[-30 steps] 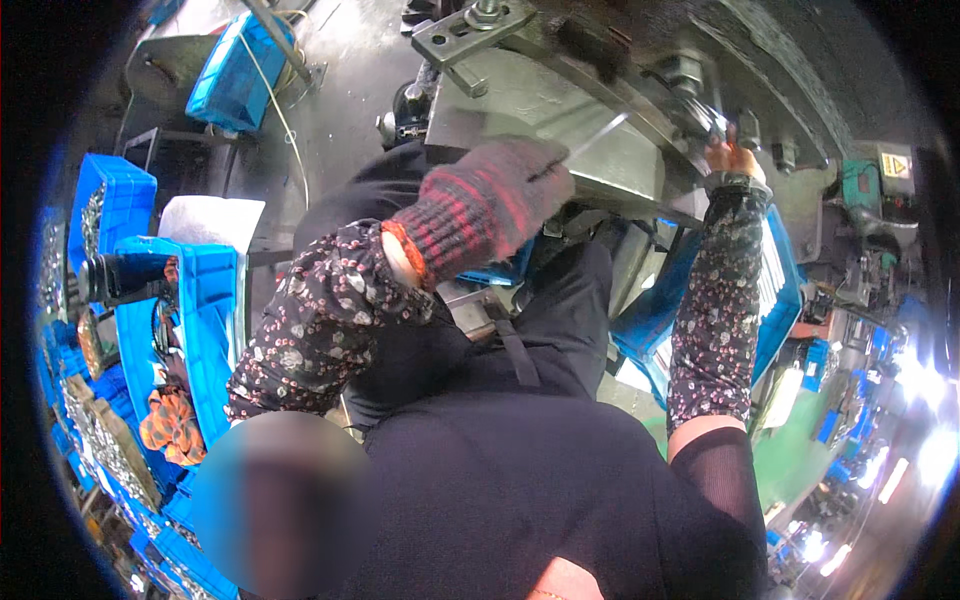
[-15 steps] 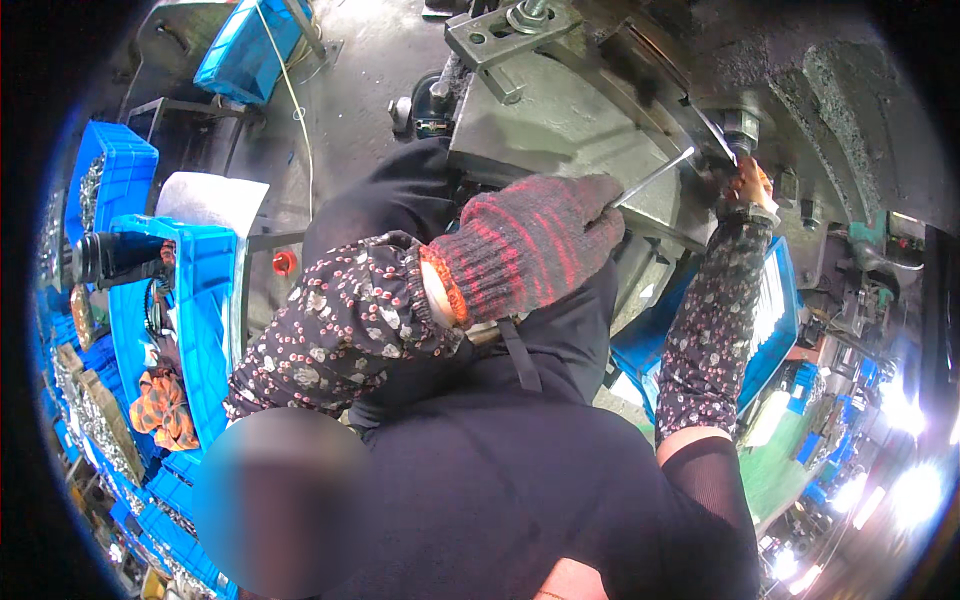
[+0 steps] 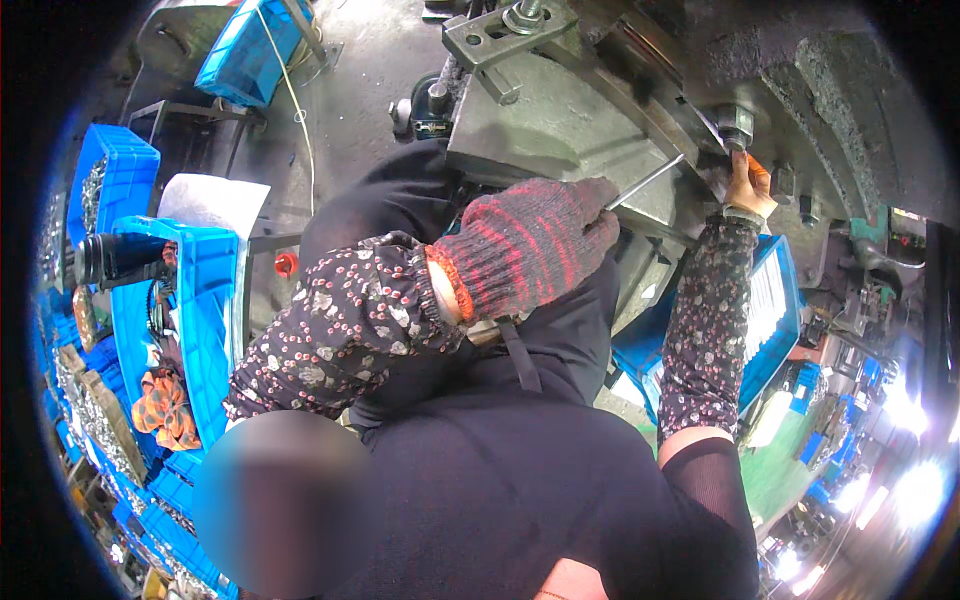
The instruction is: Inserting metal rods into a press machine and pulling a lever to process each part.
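Observation:
My left hand [image 3: 525,245], in a dark knitted glove with red stripes, is closed around a thin metal rod [image 3: 645,182]. The rod slants up to the right, its tip over the flat metal plate [image 3: 560,130] of the machine. My right hand [image 3: 748,190] is bare and reaches up beside a large hex nut [image 3: 736,122]. Its fingers are closed, with something orange [image 3: 760,165] showing at them; what they hold is hidden. Close to these fingers lies a thin bright metal strip [image 3: 703,120].
Below my right forearm is a blue crate [image 3: 785,290] with white sheets in it. To the left stand blue bins [image 3: 205,300], one with an orange checked cloth [image 3: 165,410] near it. A bolted clamp [image 3: 510,35] sits at the plate's far edge.
My right hand has turned and shifted slightly, so more of its back shows by the nut. The rod in my left hand has moved a little down and left.

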Available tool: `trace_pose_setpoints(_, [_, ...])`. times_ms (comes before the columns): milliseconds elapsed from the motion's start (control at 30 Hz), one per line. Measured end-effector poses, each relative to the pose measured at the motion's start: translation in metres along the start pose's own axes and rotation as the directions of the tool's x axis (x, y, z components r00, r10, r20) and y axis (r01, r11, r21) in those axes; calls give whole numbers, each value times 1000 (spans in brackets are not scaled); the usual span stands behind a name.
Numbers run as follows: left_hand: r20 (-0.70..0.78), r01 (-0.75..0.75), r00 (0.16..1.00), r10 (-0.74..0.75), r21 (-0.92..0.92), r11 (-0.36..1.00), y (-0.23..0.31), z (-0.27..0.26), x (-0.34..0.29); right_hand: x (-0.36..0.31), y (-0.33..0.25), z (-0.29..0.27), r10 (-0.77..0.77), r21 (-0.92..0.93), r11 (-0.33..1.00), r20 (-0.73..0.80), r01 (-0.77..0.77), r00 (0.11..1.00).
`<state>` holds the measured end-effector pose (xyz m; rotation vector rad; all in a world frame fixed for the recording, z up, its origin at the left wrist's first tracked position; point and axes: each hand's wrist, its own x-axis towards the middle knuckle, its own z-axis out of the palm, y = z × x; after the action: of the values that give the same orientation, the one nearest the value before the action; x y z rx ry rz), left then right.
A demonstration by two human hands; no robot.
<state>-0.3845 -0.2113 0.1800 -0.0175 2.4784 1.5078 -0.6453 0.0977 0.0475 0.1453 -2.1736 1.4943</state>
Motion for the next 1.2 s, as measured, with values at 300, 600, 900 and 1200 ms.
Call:
trace_pose_setpoints(300, [-32,-42,998,44,76,996,-2,6,-3,101,119,-57,140,-623,681,628,386,766])
trace_pose_setpoints(600, [-27,-40,999,45,145,989,0,13,-2,126,182,-47,218,-778,546,489,310,845])
trace_pose_setpoints(900, [17,64,998,-66,107,992,10,12,-5,-6,-22,4,452,-76,880,-174,-469,875])
trace_pose_setpoints(1200, [36,-8,999,5,75,997,17,27,-12,-90,-44,-168,552,325,808,-126,-492,824])
